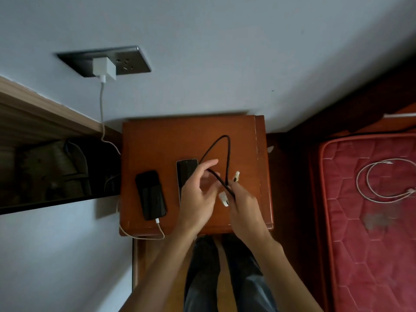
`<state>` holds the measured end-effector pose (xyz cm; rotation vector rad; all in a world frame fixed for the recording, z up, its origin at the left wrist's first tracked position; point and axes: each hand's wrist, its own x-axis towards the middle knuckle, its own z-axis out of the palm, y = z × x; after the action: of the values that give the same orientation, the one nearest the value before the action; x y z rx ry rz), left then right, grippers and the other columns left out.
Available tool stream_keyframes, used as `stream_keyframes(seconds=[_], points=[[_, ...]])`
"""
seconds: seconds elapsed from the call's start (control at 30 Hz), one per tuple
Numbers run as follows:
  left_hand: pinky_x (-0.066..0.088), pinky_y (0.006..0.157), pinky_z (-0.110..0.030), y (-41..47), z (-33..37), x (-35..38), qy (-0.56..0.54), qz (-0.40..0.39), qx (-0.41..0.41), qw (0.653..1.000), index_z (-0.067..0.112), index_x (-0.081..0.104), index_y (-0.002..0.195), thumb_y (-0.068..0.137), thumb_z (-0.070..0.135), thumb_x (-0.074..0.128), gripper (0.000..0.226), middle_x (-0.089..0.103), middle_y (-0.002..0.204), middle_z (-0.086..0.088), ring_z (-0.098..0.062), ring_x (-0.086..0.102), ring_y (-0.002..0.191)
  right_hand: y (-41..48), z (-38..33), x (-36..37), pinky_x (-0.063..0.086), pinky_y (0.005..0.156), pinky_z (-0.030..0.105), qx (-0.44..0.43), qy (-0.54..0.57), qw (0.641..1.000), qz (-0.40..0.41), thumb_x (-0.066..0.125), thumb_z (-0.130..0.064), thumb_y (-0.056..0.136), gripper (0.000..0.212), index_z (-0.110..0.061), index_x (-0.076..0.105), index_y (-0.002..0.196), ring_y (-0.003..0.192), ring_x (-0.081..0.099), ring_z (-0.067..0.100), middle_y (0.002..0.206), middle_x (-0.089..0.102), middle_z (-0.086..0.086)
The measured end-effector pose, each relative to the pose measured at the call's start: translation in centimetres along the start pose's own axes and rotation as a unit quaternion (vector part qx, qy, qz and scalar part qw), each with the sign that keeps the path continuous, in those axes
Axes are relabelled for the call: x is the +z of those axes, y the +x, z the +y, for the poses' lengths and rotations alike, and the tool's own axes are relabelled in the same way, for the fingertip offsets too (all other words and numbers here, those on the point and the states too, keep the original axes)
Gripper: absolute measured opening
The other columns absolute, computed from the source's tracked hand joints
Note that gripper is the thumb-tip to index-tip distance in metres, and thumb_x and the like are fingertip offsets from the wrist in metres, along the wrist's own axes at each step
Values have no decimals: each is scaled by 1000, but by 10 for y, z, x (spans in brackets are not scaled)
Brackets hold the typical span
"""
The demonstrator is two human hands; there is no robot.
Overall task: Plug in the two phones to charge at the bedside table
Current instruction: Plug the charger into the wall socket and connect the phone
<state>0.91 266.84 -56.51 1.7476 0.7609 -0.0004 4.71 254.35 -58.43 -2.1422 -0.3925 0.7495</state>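
Head view: one phone (151, 195) lies on the surface (243, 143), already cabled. The right hand (244, 203) pinches the black cable (227, 154) while the left hand (198, 188), fingers spread, hovers over the second phone (185, 171). Next, probably, a plug must be lined up with its port.

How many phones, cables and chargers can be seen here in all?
Phones: 2, left phone and right phone
Cables: 3, white cable, black cable, spare white cable
Wall chargers: 1, charger
Total: 6
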Motion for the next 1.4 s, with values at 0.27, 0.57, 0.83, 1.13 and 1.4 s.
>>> stream_keyframes(seconds=[0.27,0.57,0.83,1.13,1.4], points=[[52,67,-24,-62,76,-46,264,149,191,933,17,79,95,82,11,73,16,59,102,-10,-21,58,89,-21,-61,-50,42,109,24,-71,-69,995,-22,48,0,99,49,-10,43,146,132,52,16,143,54,8],[52,73,-22,-105,145,-102,248,178,169,937,17,80,96,81,8,76,17,54,99,-5,-23,59,85,-24,-79,-71,56,81,41,-95,-125,986,50,57,0,93,20,-8,70,105,89,64,25,97,71,6],[42,74,-2,-120,187,-138,205,206,91,953,16,79,92,81,9,79,12,66,99,-5,-1,59,86,-16,-108,-91,56,88,42,16,-77,996,-30,40,-64,94,66,-14,45,136,104,64,25,120,62,8],[45,73,-15,-140,205,-152,233,233,43,943,18,79,98,86,23,76,13,72,92,4,-10,65,89,-14,-154,-102,62,64,31,129,274,940,-158,53,-64,90,71,-20,42,145,98,70,28,130,56,16],[48,70,-25,-153,185,-165,239,185,-41,952,20,77,105,89,34,72,22,72,88,4,-9,64,85,-14,-165,-123,54,88,29,39,484,851,-203,56,21,81,74,-13,41,145,107,62,21,127,58,12]])
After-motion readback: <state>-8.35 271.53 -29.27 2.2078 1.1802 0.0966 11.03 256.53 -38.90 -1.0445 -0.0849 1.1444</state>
